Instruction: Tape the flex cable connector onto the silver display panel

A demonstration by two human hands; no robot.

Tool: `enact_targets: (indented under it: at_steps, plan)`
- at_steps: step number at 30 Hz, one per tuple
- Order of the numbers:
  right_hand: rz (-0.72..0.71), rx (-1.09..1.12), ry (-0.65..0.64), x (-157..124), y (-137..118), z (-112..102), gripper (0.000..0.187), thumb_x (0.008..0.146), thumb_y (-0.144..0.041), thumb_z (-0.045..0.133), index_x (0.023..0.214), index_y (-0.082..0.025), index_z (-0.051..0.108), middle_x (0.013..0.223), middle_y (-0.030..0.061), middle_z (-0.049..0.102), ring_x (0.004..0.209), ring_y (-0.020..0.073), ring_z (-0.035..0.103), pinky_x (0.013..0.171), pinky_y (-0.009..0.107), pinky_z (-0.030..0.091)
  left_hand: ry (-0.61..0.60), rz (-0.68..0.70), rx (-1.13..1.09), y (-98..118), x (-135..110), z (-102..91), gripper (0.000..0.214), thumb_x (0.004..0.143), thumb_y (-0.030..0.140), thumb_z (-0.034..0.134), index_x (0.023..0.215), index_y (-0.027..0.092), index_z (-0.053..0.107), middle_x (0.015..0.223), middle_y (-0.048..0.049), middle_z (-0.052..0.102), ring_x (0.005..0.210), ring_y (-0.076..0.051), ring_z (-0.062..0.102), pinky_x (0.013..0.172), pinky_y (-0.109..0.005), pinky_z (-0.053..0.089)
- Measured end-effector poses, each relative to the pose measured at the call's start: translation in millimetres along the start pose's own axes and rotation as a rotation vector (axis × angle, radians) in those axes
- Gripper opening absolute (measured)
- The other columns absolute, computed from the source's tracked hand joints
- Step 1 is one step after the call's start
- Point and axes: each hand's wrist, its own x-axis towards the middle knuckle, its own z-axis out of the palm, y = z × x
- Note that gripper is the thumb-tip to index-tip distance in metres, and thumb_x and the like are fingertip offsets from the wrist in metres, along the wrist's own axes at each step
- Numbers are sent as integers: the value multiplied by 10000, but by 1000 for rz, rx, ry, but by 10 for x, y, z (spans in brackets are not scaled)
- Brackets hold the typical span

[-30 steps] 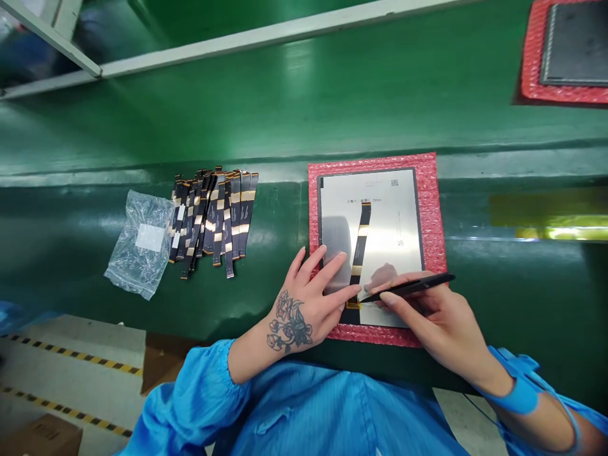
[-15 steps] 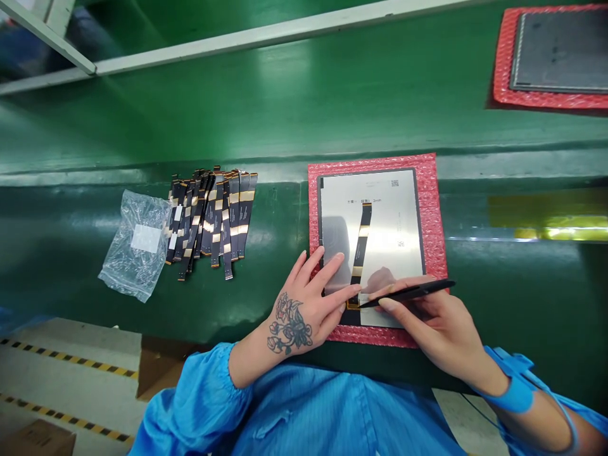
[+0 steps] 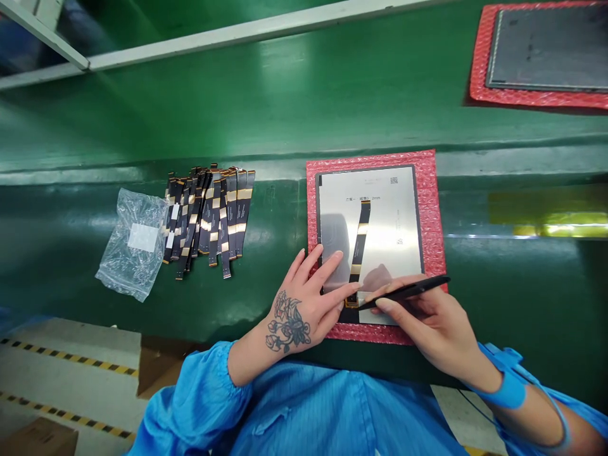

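A display panel (image 3: pixel 403 190) with a silvery back lies on a red bubble-wrap sheet (image 3: pixel 431 209) in front of me. Down its middle runs a black flex cable (image 3: pixel 360 244) with gold bands, its lower end near the panel's bottom edge. My left hand (image 3: pixel 308 301) rests on the panel's lower left with fingers spread, the index fingertip at the cable's lower end. Between the fingers of my right hand (image 3: pixel 434 323) is a pair of black tweezers (image 3: pixel 413 290), seen side-on, whose tip points at that same end. Whether the tip touches the cable I cannot tell.
Left on the green bench lies a pile of flex cables (image 3: pixel 209 218), partly beside a clear plastic bag (image 3: pixel 135 244) with a white label. Another panel (image 3: pixel 546 50) on red bubble wrap sits at the far right. A pale rail (image 3: pixel 228 45) crosses the back.
The view has shifted slightly, so the bench things sit a little further left and the far-right panel shows more. Both hands keep nearly the same place on the panel.
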Motion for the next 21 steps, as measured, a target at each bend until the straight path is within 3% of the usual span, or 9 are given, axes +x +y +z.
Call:
enact_targets:
  at_steps: [7, 14, 18, 21]
  plan:
    - [104, 57, -23, -5, -33, 36, 251, 894, -421, 633, 906, -170, 625, 840, 63, 682, 751, 206, 680, 659, 295, 607, -9, -5, 4, -17, -18, 19, 441, 821, 173, 494, 1240, 265, 597, 1485, -96, 375, 1413, -344, 215, 1093, -601, 242]
    - [115, 111, -50, 0, -66, 50, 245, 876, -424, 656, 881, -179, 642, 828, 59, 685, 754, 199, 681, 663, 266, 606, -36, -11, 8, -15, -20, 15, 482, 799, 173, 492, 1261, 277, 581, 1488, -82, 373, 1410, -343, 219, 1098, -593, 235]
    - [145, 186, 28, 2, -100, 31, 247, 836, -412, 711, 867, -182, 626, 796, 51, 688, 674, 194, 686, 603, 255, 613, -17, -7, -29, -33, -13, 15, 468, 812, 149, 473, 1253, 264, 581, 1478, -96, 382, 1412, -342, 217, 1097, -599, 237]
    - [161, 320, 123, -21, -120, 4, 172, 844, -330, 718, 877, -193, 619, 794, 39, 702, 626, 164, 685, 606, 218, 611, 83, -48, -143, -29, -9, -66, 441, 843, 98, 431, 1237, 226, 580, 1427, -119, 439, 1382, -309, 296, 1081, -557, 308]
